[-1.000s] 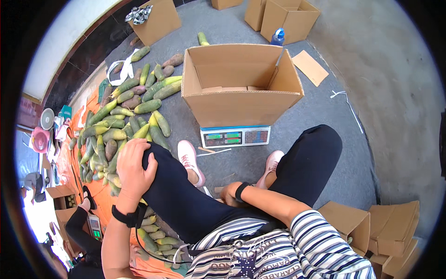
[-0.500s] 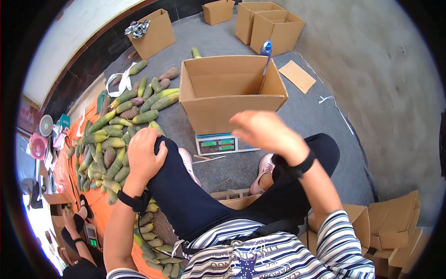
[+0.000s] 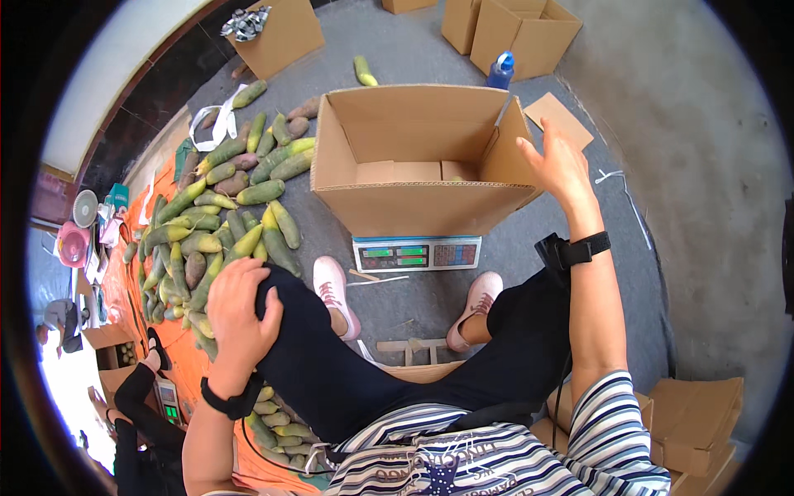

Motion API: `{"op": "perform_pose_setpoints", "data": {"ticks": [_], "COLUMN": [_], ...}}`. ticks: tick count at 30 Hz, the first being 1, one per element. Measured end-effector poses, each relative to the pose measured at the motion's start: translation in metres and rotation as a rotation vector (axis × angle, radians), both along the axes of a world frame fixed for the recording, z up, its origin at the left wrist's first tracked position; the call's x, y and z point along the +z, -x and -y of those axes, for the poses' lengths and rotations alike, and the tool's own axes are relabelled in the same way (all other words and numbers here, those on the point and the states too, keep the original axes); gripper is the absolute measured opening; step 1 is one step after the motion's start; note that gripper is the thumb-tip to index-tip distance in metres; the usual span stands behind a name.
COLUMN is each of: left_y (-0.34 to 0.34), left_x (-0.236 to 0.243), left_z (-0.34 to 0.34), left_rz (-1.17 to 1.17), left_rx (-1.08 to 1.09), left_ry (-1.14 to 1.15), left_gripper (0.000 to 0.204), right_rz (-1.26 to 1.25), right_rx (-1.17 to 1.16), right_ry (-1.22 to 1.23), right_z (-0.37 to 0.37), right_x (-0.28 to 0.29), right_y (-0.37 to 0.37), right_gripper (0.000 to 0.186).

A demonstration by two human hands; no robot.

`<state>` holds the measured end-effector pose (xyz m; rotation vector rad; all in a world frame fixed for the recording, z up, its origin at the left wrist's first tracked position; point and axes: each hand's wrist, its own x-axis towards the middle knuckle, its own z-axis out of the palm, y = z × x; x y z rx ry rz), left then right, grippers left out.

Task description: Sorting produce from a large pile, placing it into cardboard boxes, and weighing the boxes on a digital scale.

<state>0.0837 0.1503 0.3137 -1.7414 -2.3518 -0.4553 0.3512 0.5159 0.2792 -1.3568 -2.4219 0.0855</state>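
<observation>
The grey floor [image 3: 389, 307] carries everything; toward its left edge spreads a heap of long green vegetables [image 3: 200, 242], partly on an orange sheet [image 3: 176, 335]. To the heap's right, ahead of the person's feet, stands a tall open-topped carton [image 3: 413, 212], its long axis running left to right. It sits on a white scale [image 3: 418, 255], overhanging that scale's left and right edges; the scale's front edge with its lit displays shows below the carton.

The right hand [image 3: 559, 168] is the nearer: open, fingers extended, holding nothing visible, it is raised by the carton's front right corner, so the carton lies to its left. Whether it touches the cardboard I cannot tell. The left hand [image 3: 241, 307] rests spread over the left knee [image 3: 285, 302], no object showing in it; the carton lies ahead and rightward of it.
</observation>
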Motion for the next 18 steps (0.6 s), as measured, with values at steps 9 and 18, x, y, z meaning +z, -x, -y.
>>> {"op": "perform_pose_setpoints", "data": {"ticks": [9,18], "left_y": [-0.001,-0.017], "left_x": [0.006,0.010], "left_z": [0.010,0.014], "left_rz": [0.059,-0.005], "left_rx": [0.073,0.076], "left_ry": [0.066,-0.009], "left_gripper": [0.026,0.026], "right_rz": [0.173,0.138], "right_rx": [-0.060,0.058], "right_ry": [0.300,0.390], "right_z": [-0.057,-0.073], "right_x": [-0.024,-0.039], "right_y": [0.015,-0.003], "right_gripper": [0.038,0.039]}}
